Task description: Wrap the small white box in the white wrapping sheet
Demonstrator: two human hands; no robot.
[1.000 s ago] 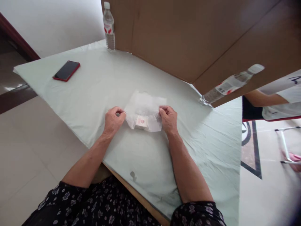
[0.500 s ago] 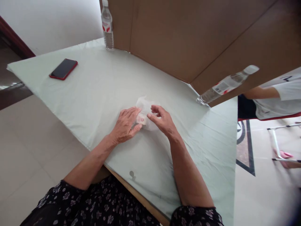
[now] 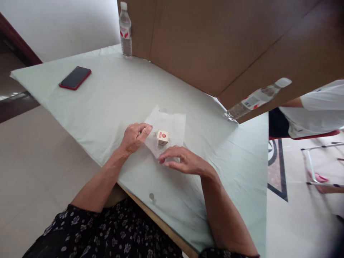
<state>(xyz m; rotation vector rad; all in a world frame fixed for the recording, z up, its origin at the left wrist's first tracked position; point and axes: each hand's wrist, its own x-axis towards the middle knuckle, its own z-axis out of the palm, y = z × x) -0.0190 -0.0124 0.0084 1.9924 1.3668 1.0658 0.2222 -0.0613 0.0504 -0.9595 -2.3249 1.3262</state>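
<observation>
A small cream-coloured box [image 3: 162,137] with red print on its top sits on a thin, creased white sheet [image 3: 176,123], spread out on the table. To the left of the box, my left hand [image 3: 135,137] is closed, thumb pressed to the fingers at the sheet's left edge. My right hand [image 3: 185,160] is at the sheet's near corner, its fingers bent but apart. A gap separates the right thumb from the fingers, and neither hand touches the box.
A pale green cloth covers the table [image 3: 107,93]. At the far left lies a phone [image 3: 75,77] in a red case. Two water bottles [image 3: 125,32] [image 3: 255,99] stand against a tall brown cardboard panel [image 3: 188,43]. Beyond it, at right, sits a person in a white shirt [image 3: 317,107].
The white sheet now lies spread out, with the box uncovered on it. My left hand has drawn back to the left; my right hand has moved down toward me.
</observation>
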